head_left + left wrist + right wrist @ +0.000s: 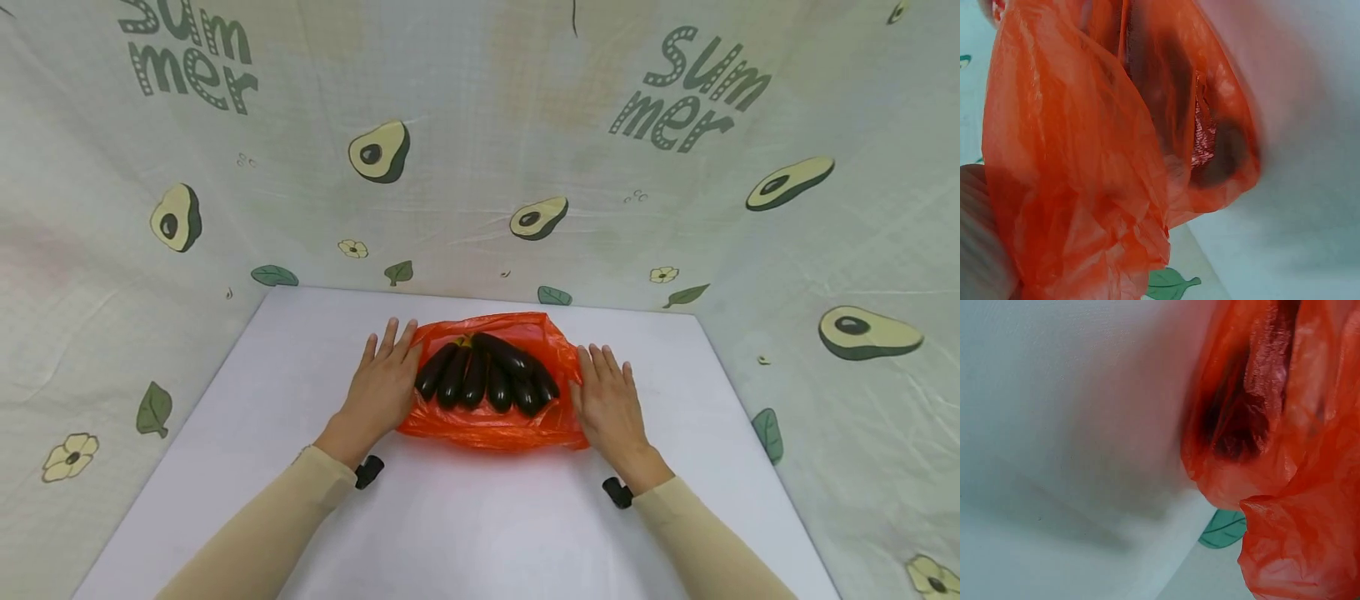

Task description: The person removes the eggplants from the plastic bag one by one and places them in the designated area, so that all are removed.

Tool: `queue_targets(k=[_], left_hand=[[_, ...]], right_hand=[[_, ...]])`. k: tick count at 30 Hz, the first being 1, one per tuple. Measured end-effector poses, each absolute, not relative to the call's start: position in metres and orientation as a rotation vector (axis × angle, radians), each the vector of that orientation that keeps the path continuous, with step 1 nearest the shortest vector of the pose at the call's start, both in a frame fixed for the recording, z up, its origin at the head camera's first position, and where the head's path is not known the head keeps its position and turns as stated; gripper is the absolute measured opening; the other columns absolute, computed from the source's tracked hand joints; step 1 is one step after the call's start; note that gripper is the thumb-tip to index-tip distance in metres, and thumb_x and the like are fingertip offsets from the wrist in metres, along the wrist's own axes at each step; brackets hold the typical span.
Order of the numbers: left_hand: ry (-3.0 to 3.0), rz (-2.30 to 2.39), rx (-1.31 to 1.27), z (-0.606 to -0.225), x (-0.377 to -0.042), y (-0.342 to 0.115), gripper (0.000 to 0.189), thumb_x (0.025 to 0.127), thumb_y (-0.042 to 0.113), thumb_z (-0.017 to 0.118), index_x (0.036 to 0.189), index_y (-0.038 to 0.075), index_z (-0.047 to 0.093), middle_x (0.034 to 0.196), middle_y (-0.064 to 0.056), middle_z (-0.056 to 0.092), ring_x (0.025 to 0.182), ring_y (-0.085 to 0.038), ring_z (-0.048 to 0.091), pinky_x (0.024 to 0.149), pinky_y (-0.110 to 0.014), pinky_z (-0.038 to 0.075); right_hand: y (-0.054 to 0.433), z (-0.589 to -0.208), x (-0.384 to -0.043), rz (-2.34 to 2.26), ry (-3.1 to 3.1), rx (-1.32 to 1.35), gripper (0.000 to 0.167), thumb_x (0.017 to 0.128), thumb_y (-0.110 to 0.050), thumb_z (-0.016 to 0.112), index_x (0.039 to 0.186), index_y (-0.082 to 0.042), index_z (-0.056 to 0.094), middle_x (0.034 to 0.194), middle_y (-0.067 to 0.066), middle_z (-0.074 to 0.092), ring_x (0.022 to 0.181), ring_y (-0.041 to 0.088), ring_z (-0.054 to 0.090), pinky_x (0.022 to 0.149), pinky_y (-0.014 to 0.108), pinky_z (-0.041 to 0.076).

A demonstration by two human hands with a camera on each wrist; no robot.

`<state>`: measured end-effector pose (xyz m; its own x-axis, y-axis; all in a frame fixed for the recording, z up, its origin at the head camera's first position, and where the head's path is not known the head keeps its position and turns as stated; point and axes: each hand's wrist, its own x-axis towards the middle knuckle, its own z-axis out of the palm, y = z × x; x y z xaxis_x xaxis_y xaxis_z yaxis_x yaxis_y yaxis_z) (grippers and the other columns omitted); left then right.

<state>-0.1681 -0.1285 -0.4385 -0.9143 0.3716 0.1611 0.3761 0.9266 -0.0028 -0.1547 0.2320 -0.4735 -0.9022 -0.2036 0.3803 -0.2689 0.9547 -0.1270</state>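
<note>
A red plastic bag point(487, 435) lies spread open on the white table, its rim folded out around several dark, glossy eggplants point(474, 379). They lie fanned side by side, stems together at the far end, with one slanting across the top. My left hand point(382, 387) rests along the bag's left edge, fingers straight and pointing away from me. On the opposite edge lies my right hand point(609, 404), fingers extended, thumb toward the bag. Crumpled red film of the bag point(1072, 156) fills much of the left wrist view. In the right wrist view dark eggplant point(1235, 431) shows through the film.
The white table point(480, 525) reaches to the cloth backdrop point(450, 225), printed with avocados, leaves and flowers, at the back and both sides. A small black device point(369, 472) sits at my left wrist and another black device point(617, 492) at my right.
</note>
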Motion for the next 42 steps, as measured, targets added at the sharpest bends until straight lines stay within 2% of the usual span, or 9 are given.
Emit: queue_targets(k=[5, 11, 16, 22, 28, 36, 42], left_hand=[[-2.936, -0.040, -0.568, -0.440, -0.168, -0.127, 0.077, 0.093, 0.031, 0.080, 0.155, 0.000, 0.048, 0.173, -0.020, 0.026, 0.162, -0.044, 0.015, 0.128, -0.065, 0.020], [-2.928, -0.065, -0.558, -0.441, -0.168, -0.128, 0.083, 0.096, 0.046, 0.075, 0.157, -0.001, 0.045, 0.172, -0.021, 0.028, 0.162, -0.043, 0.016, 0.129, -0.064, 0.018], [-2.930, -0.082, -0.564, -0.442, -0.169, -0.128, 0.081, 0.097, 0.045, 0.074, 0.157, -0.002, 0.045, 0.172, -0.021, 0.029, 0.162, -0.043, 0.018, 0.130, -0.061, 0.019], [-2.919, -0.129, -0.561, -0.442, -0.173, -0.129, 0.077, 0.098, 0.042, 0.073, 0.155, -0.002, 0.047, 0.170, -0.022, 0.033, 0.161, -0.043, 0.022, 0.130, -0.059, 0.020], [-2.934, -0.152, -0.537, -0.439, -0.174, -0.128, 0.078, 0.098, 0.042, 0.073, 0.157, -0.002, 0.046, 0.170, -0.022, 0.032, 0.161, -0.043, 0.021, 0.131, -0.059, 0.019], [-2.951, -0.220, -0.534, -0.438, -0.180, -0.119, 0.077, 0.100, 0.041, 0.072, 0.157, -0.003, 0.045, 0.170, -0.022, 0.032, 0.161, -0.042, 0.020, 0.131, -0.058, 0.019], [-2.975, -0.230, -0.515, -0.442, -0.180, -0.115, 0.078, 0.100, 0.042, 0.071, 0.159, -0.001, 0.043, 0.171, -0.020, 0.030, 0.162, -0.041, 0.018, 0.131, -0.057, 0.019]], right_hand=[[0.230, -0.472, -0.155, 0.260, -2.703, 0.373, 0.068, 0.103, -0.033, 0.065, 0.155, 0.006, 0.043, 0.156, 0.032, 0.048, 0.149, 0.051, 0.041, 0.121, 0.071, 0.031], [0.224, -0.461, -0.158, 0.272, -2.630, 0.426, 0.075, 0.101, -0.040, 0.069, 0.154, 0.006, 0.044, 0.155, 0.032, 0.049, 0.148, 0.051, 0.042, 0.121, 0.071, 0.032], [0.214, -0.447, -0.166, 0.282, -2.530, 0.521, 0.070, 0.100, -0.032, 0.072, 0.152, 0.007, 0.047, 0.152, 0.032, 0.051, 0.142, 0.050, 0.047, 0.120, 0.065, 0.038], [0.196, -0.432, -0.177, 0.287, -2.430, 0.627, 0.062, 0.098, -0.026, 0.075, 0.146, 0.007, 0.053, 0.141, 0.029, 0.057, 0.126, 0.046, 0.056, 0.107, 0.058, 0.053], [0.171, -0.430, -0.185, 0.270, -2.365, 0.751, 0.054, 0.094, -0.022, 0.078, 0.136, 0.006, 0.059, 0.129, 0.025, 0.063, 0.114, 0.043, 0.062, 0.097, 0.054, 0.057], [0.147, -0.445, -0.196, 0.164, -2.521, 0.804, 0.051, 0.101, -0.030, 0.072, 0.140, 0.000, 0.058, 0.132, 0.020, 0.063, 0.123, 0.037, 0.060, 0.110, 0.049, 0.052], [0.140, -0.462, -0.206, 0.115, -2.614, 0.815, 0.053, 0.102, -0.031, 0.070, 0.143, -0.001, 0.057, 0.134, 0.017, 0.063, 0.125, 0.033, 0.058, 0.114, 0.047, 0.050]])
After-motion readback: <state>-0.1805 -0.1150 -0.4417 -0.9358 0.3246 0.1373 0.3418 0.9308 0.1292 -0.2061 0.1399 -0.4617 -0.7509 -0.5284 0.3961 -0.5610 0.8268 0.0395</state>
